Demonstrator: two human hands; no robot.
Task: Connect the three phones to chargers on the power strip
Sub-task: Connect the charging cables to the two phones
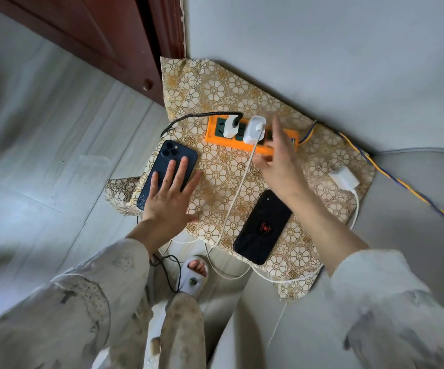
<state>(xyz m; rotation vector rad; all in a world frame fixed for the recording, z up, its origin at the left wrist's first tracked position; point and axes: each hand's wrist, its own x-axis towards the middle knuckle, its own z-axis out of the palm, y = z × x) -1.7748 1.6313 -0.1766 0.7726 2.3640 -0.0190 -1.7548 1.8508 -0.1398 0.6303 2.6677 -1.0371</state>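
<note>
A: Head view has us looking down on the patterned surface (242, 187), with the orange power strip (250, 137) near the wall and two white chargers already seated in it, the left charger (230, 126) and the middle charger (254, 129).

B: And the phones?

A: We count two. The blue phone (166, 166) lies face down at the left edge; the black phone (262, 226) with the red spider lies lower right. A third we cannot find. A spare charger (344, 178) sits loose at the far right with its white cable (356, 206) trailing off the edge.

B: How will these handle?

A: We judge the phones rigid, smooth-backed and apt to slide, so take them by the long edges. The loose charger is light and hard; grip its body, not the limp cable.

B: Our hands?

A: Our left hand (171, 193) lies flat on the blue phone, fingers (183, 169) spread, gripping nothing. Our right hand (279, 158) hovers splayed over the strip's right end, just beside the middle charger, holding nothing; whether it touches the strip we cannot tell.
</note>
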